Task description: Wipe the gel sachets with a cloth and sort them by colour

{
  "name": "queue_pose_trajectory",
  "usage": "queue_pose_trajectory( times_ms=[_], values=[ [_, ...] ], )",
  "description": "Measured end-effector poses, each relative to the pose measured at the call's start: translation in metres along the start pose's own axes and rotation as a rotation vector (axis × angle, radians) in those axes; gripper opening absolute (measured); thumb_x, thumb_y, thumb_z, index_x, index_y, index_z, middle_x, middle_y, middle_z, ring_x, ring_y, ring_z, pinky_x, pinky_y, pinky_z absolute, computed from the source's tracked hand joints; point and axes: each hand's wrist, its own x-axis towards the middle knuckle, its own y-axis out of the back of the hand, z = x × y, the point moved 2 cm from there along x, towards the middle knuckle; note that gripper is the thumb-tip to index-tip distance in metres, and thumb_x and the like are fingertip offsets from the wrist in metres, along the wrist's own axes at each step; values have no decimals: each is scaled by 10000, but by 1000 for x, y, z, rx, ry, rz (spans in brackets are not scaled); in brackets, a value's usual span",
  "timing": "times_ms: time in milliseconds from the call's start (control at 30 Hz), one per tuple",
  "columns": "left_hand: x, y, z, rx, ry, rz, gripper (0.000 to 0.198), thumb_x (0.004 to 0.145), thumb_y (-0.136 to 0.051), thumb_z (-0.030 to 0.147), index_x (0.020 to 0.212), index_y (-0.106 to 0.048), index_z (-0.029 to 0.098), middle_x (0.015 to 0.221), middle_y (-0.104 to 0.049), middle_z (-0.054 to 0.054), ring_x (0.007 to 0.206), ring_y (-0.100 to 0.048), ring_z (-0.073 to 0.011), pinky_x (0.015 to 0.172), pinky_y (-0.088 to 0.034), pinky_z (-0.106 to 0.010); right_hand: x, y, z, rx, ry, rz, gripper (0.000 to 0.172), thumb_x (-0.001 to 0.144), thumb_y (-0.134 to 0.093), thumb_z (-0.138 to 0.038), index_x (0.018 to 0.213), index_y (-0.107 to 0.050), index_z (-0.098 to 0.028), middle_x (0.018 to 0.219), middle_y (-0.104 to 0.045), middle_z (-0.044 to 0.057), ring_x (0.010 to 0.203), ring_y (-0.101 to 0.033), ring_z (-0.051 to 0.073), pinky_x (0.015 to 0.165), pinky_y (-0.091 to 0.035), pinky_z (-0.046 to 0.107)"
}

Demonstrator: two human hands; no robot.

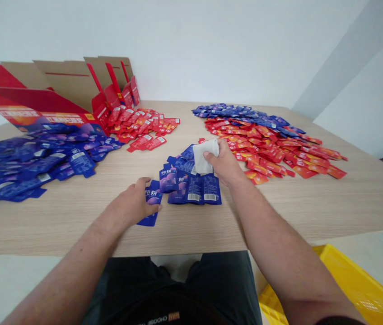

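Backdrop: white wall [191, 45] rising behind a pale wood-grain table [184, 225], viewed from the near edge.
Left grip: left hand [133, 203] palm down, fingers curved and pressed together over a blue sachet [151, 197], with the sachet's lower end sticking out below the hand.
Sachet print: large white Chinese characters on a blue and purple ground.
Right grip: right hand [221, 163] pinching a folded white wipe [205, 156] between thumb and fingers, the wipe hanging just above the middle sachets; contact with them impossible to tell.
Between the hands: cluster of blue sachets [191, 187], overlapping on the tabletop, the nearest ones side by side with barcodes showing, just beside the sachet in the left hand.
Right of the right hand: mound of red-orange sachets [266, 149], edged along its far side by a band of blue sachets [242, 113].
Far left: heap of blue sachets [39, 164], next to a spread of red sachets [140, 128].
Behind those: opened cardboard carton [66, 90] on its side, red-printed, flaps spread, at the table's far left.
Below the table: yellow plastic crate [343, 289] at lower right; dark shorts [178, 280] on the person at centre.
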Motion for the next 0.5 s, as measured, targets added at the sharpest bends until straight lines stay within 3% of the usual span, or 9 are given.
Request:
queue_pose_trajectory(
  times_ms=[67,133,200,267,367,500],
  values=[
    [6,3,-5,-79,40,23,921,724,-685,446,1515,-338,127,1211,-677,-192,1030,-683,-335,865,-513,-394,0,-1,2,-10,-11,0,380,792,-635,-350,1129,-488,-251,957,-646,-6,862,-638,199,786,-527,371],
    [11,10,-12,-165,60,44,859,718,-681,428,1479,-423,126,1141,-714,-161,957,-701,-313,823,-520,-377,0,-4,3,-19,-13,-13,379,788,-640,-348,1123,-496,-248,953,-649,-6,860,-637,205,783,-520,369],
    [12,17,-21,-303,68,21,670,692,-691,422,1297,-610,144,988,-753,-111,832,-710,-287,728,-525,-350,0,-7,4,-21,-2,-33,368,786,-637,-343,1113,-500,-245,957,-652,-2,868,-639,209,787,-517,369],
    [10,24,-30,-485,119,-26,448,670,-697,406,1049,-694,166,763,-741,-50,655,-682,-246,592,-498,-311,-1,-9,4,-13,8,-59,364,789,-630,-342,1114,-497,-247,960,-653,0,872,-643,210,791,-517,368],
    [4,30,-39,-685,212,-30,299,683,-691,390,896,-651,184,557,-652,25,492,-592,-176,476,-421,-240,-2,-11,3,-16,5,-84,378,795,-623,-350,1132,-488,-247,972,-652,3,877,-644,207,793,-514,365],
    [-3,33,-40,-770,252,-51,276,695,-702,406,856,-616,200,507,-610,50,450,-540,-148,455,-388,-211,-5,-10,-4,-47,-8,-97,400,800,-624,-343,1160,-487,-235,966,-647,0,864,-639,201,796,-506,365]
  ],
)
